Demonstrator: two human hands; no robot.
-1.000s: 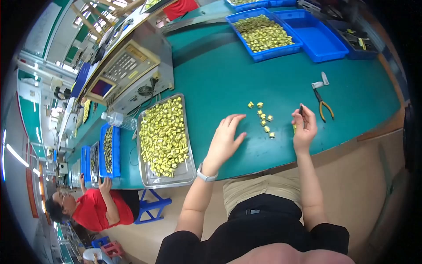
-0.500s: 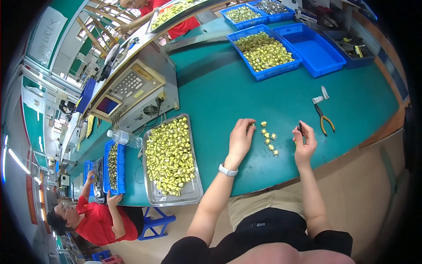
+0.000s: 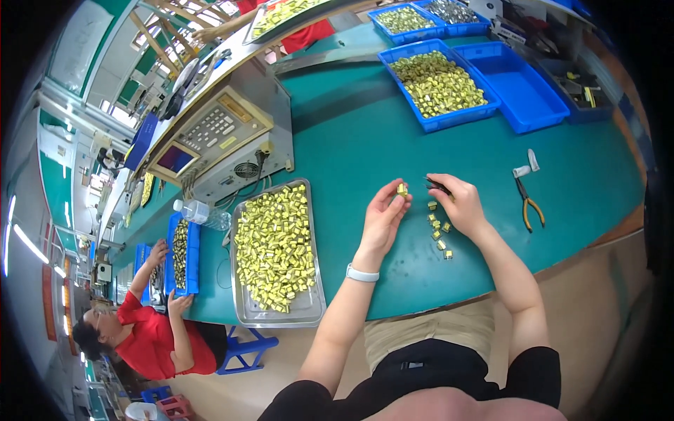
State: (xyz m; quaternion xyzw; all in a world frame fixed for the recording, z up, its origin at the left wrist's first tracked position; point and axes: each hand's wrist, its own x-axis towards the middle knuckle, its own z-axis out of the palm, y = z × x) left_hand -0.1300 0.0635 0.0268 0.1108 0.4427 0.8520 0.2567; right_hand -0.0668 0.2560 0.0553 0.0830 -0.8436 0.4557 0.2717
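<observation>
Between the thumb and fingertips of my left hand is a small yellow transformer, held up off the table. My right hand is closed round slim black tweezers, whose tips point left toward that transformer without touching it, as far as I can see. Several loose transformers lie in a rough line on the green table just below my right hand. Left of my left forearm, a metal tray holds a large heap of the same yellow pieces.
Pliers with orange handles lie at right near small white pieces. A filled blue bin and an empty blue bin stand at the back. A test instrument and plastic bottle stand left. A red-shirted co-worker handles another bin.
My right hand has come left with the tweezers, close to my left hand. My left hand has turned, so the transformer in its fingertips now shows. The view has shifted slightly.
</observation>
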